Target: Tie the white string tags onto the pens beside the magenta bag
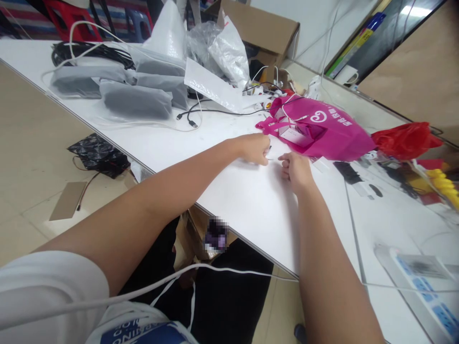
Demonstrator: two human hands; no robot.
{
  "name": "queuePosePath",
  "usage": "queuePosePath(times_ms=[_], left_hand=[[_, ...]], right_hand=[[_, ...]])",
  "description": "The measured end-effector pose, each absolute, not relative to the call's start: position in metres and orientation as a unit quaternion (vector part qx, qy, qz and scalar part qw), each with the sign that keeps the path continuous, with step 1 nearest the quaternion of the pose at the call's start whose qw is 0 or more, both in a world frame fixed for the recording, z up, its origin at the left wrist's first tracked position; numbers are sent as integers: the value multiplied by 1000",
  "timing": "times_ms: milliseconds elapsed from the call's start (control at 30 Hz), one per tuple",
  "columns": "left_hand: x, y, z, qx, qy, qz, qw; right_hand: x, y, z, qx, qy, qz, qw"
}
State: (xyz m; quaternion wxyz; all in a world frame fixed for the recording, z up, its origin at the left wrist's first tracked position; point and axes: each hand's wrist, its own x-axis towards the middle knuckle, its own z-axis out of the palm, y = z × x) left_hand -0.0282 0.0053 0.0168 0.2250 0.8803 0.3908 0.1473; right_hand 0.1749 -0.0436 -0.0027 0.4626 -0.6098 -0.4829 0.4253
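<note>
My left hand (255,147) is closed above the white tabletop (251,196), its fingers curled inward. A small dark bit shows at its fingertips, too small to name. Facing it, a short way to the right, is my right hand (297,169), with the index finger reaching toward the left hand and the other fingers curled in. A thin, pale sliver (273,159) shows between the two hands; its kind cannot be made out. Just beyond them lies a magenta bag (333,126) with a white box (296,136) at its mouth.
Grey wrapped packages (136,99) and a coiled black cable (107,55) lie at the back left. Behind are bubble-wrap bags (229,50) and a cardboard box (258,26). A red plastic bag (405,139) and a power strip (426,291) are at right. A white cable (215,269) crosses my lap.
</note>
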Motion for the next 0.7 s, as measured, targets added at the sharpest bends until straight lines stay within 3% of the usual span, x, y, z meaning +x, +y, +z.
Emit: queuePosePath(times_ms=[400, 700], left_hand=[[-16, 4, 5, 808, 395, 280, 335], [-11, 5, 5, 788, 379, 352, 334]], right_hand=[[150, -61, 17, -604, -408, 479, 489], [153, -55, 10, -595, -414, 477, 497]])
